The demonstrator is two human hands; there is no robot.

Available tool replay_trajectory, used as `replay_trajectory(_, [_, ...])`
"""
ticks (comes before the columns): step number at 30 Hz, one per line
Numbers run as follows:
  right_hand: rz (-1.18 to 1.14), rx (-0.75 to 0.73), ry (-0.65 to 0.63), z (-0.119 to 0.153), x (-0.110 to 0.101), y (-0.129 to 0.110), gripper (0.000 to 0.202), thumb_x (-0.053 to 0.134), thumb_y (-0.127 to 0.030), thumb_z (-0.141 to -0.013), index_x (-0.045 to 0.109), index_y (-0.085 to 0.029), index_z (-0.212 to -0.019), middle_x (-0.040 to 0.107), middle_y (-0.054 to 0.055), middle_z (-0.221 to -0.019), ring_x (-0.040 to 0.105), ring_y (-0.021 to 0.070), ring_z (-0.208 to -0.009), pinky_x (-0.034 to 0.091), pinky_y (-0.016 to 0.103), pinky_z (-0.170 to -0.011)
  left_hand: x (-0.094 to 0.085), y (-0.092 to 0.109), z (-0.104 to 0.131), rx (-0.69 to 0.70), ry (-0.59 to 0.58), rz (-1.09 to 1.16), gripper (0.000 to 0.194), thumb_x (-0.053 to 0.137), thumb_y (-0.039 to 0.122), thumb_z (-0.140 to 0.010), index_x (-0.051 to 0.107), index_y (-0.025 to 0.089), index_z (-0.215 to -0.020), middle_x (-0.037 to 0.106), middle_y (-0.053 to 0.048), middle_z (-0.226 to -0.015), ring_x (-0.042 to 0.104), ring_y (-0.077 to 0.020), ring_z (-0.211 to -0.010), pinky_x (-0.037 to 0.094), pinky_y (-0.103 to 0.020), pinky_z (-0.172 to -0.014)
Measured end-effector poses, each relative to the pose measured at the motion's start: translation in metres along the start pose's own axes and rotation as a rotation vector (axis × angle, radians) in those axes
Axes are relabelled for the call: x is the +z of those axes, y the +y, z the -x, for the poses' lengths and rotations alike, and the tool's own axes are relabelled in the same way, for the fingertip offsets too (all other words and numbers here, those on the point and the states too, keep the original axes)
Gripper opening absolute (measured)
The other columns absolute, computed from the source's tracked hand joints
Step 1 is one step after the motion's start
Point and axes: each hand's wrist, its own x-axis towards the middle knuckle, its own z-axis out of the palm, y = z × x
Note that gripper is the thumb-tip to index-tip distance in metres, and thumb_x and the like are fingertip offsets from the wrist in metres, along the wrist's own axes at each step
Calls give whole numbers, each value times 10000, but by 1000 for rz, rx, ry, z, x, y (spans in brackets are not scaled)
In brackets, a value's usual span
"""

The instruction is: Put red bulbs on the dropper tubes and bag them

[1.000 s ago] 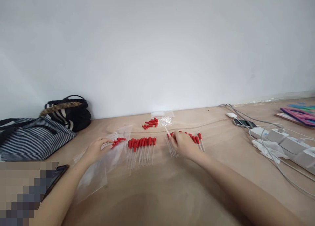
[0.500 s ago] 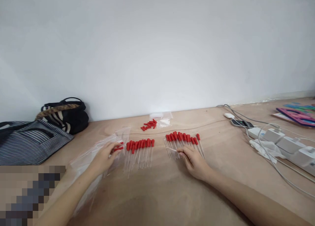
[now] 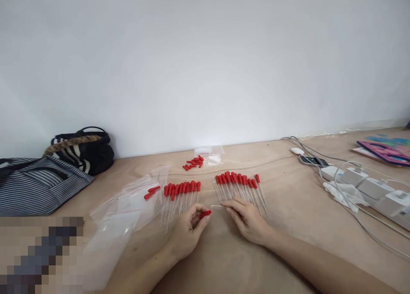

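Note:
Between the fingertips of my left hand [image 3: 189, 225] is a red rubber dropper bulb [image 3: 205, 214]. My right hand [image 3: 246, 219] is closed on a thin clear dropper tube [image 3: 217, 206], whose bare end points left toward the bulb; the two are slightly apart. Behind my left hand lies a row of red-topped droppers [image 3: 182, 188]. Another group of droppers [image 3: 235, 179] fans out beyond my right hand, which hides some of their tips. Two loose red bulbs [image 3: 151, 192] rest on clear plastic bags [image 3: 112, 225] at the left.
A small heap of red bulbs [image 3: 194, 162] lies by a clear bag [image 3: 214, 155] near the wall. Striped and black bags [image 3: 48, 185] stand at the left. On the right are a power strip with white chargers [image 3: 374, 187], cables, crumpled tissue [image 3: 344, 195] and a pink-and-blue item [image 3: 382, 152].
My left hand has left the plastic bags and moved right to the middle, carrying a red bulb. My right hand has drawn slightly nearer with the tube.

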Motion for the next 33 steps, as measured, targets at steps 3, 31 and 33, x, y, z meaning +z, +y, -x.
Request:
replay_trajectory(3, [33, 1, 42, -1, 4, -4, 206, 393, -203, -863, 576, -190, -957, 587, 43, -775, 542, 142, -700, 431, 257, -634, -1, 0, 0, -47, 9, 71, 93, 548, 258, -738, 517, 185, -787, 568, 6, -741, 572, -135, -733, 474, -238, -695])
replay_trajectory(31, [321, -245, 149, 4, 13, -13, 328, 355, -72, -810, 554, -167, -1054, 532, 42, -677, 431, 141, -586, 328, 275, -562, 8, -3, 2, -144, 287, 298, 249, 729, 374, -538, 668, 197, -702, 672, 10, -587, 624, -146, -576, 533, -240, -584])
replay_trajectory(33, [318, -298, 138, 3, 10, -10, 341, 353, -70, -804, 550, -172, -1063, 527, 39, -679, 430, 137, -583, 321, 274, -563, 7, -2, 3, -138, 261, 272, 245, 725, 369, -544, 672, 194, -707, 676, 4, -599, 621, -145, -576, 529, -237, -579])
